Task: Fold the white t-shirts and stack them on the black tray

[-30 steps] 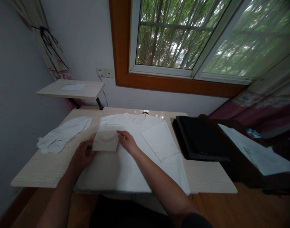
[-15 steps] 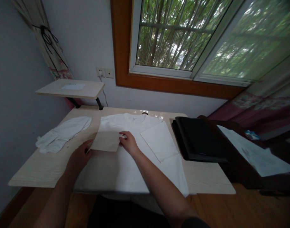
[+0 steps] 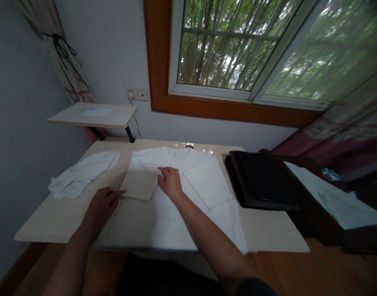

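A white T-shirt [image 3: 169,226] lies spread on the desk, its neckline toward the wall. On its left side a sleeve [image 3: 140,185] is folded inward and looks greyish in the shade. The other sleeve [image 3: 207,183] lies folded in on the right. My left hand [image 3: 103,203] touches the lower left corner of the left sleeve with an outstretched index finger, its other fingers partly bent. My right hand [image 3: 169,181] rests on that sleeve's right edge, fingers extended and pressed down. Neither hand grips the cloth.
A crumpled white cloth [image 3: 83,172] lies at the desk's left. Behind it stands a small raised shelf [image 3: 117,115] with a paper on it. A black folder-like case [image 3: 262,179] sits at the right, beside a darker surface bearing a paper sheet [image 3: 333,197].
Both hands have let go of the left sleeve's edges. The sleeve now lies flatter on the shirt, and the fingers have straightened onto it.
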Demonstrator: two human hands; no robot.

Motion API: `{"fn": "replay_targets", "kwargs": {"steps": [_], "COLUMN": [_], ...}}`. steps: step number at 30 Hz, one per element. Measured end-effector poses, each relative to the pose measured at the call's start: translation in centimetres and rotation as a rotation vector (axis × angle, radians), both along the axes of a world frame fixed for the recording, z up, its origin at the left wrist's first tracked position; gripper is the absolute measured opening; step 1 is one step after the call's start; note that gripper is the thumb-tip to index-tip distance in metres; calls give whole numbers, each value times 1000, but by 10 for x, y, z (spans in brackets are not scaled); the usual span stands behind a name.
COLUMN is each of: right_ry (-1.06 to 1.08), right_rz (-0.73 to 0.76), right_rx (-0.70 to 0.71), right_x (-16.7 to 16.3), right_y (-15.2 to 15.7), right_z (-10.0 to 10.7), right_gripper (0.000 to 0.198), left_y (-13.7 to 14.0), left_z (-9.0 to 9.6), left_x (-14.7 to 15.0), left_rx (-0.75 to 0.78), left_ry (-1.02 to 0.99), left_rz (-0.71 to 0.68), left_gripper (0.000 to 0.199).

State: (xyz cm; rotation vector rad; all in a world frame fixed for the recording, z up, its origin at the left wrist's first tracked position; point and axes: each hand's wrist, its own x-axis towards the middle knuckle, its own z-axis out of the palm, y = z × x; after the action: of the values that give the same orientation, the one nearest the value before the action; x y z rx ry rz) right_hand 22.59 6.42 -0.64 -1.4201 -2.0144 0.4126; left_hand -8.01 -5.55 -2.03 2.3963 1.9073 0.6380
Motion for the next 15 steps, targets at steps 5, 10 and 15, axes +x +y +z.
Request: {"fn": "replay_targets", "kwargs": {"steps": [5,10,15], "right_ry": [-41,-23,-19], "right_rz": [-49,-30,-30], "right_rx": [-39,-70,-12], "right_x": [3,3,4], "right_y": [28,45,44], "right_z": [2,2,-3], "right_gripper": [40,23,19], "left_y": [0,-1,-1], "left_z": [0,3,4], "left_x": [2,5,5], "left_rx": [12,0,-27], "left_ry": [-15,-18,-21], "left_rz": [-12,14,33], "left_gripper": [36,37,37]}}
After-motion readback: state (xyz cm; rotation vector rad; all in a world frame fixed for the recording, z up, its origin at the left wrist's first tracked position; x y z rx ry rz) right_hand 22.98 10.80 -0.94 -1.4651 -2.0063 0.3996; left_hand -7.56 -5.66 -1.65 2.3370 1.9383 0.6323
